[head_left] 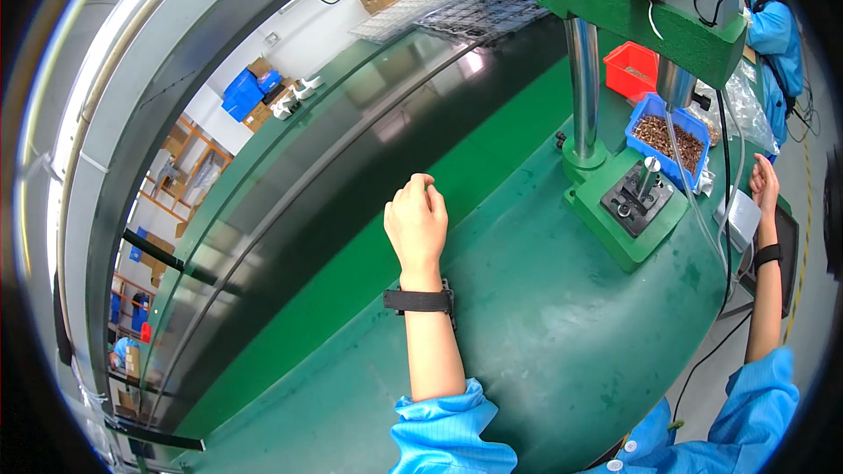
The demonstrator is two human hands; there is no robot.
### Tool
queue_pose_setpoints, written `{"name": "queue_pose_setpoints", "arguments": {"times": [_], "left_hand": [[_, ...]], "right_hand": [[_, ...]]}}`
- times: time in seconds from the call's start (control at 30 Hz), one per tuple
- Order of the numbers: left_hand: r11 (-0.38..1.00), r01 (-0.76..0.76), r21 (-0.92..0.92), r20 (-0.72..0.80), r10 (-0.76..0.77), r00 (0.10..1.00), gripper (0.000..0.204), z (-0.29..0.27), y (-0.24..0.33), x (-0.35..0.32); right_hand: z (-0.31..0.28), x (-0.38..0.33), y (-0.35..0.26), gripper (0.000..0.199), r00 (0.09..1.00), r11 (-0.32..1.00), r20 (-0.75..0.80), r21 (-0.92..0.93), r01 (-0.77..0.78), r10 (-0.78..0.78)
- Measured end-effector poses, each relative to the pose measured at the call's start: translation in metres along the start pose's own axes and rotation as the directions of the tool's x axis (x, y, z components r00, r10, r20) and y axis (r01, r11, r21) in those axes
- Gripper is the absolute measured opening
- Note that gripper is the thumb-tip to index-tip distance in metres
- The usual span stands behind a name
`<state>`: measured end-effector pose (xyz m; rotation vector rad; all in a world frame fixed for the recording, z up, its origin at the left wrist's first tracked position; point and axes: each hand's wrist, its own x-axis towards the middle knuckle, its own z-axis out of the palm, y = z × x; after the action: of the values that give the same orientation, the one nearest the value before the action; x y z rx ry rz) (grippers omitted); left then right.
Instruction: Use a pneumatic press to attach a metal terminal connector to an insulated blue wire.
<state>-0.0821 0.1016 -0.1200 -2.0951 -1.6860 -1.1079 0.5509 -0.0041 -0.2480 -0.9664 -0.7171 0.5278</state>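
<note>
My left hand (416,218) is raised over the green bench, back of the hand up, fingers curled closed; whatever they may hold is hidden. A black band circles that wrist. At the far right, my right hand (765,186) has its fingers stretched out, held beside a white box (740,216) at the bench edge, with nothing visible in it. Between the hands stands a green bench press (632,228), its base carrying a black fixture (634,202) with a metal pin. Behind it, a blue bin (669,142) holds many small copper-coloured parts.
A red bin (630,68) stands behind the blue one, with clear plastic bags (746,101) alongside. Thin tubes and a black cable hang from the press to the bench's right edge. A conveyor belt (351,276) runs along the left. A co-worker in blue (776,39) is at the upper right.
</note>
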Motion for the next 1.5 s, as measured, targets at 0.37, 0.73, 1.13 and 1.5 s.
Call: {"name": "queue_pose_setpoints", "arguments": {"times": [0.37,0.73,1.13,1.5], "left_hand": [[0.966,0.259,-0.005,-0.023,-0.259,0.966,0.005,-0.006,-0.036,-0.010],[0.994,0.110,-0.001,0.131,-0.109,0.985,0.005,0.000,-0.021,-0.009],[0.999,0.033,-0.026,0.315,-0.023,0.949,0.006,0.000,-0.018,-0.011],[0.999,-0.033,-0.018,0.290,0.037,0.956,0.007,0.002,-0.019,-0.011]], "right_hand": [[0.000,0.001,0.005,0.026,1.000,1.000,0.019,-0.004,0.000,0.001],[-0.002,0.002,0.007,0.026,1.000,1.000,0.000,-0.007,-0.006,0.006],[0.015,-0.010,-0.007,0.025,1.000,1.000,-0.015,0.001,0.014,-0.014],[0.019,-0.012,-0.008,0.025,1.000,1.000,-0.001,0.019,0.012,-0.012]]}}
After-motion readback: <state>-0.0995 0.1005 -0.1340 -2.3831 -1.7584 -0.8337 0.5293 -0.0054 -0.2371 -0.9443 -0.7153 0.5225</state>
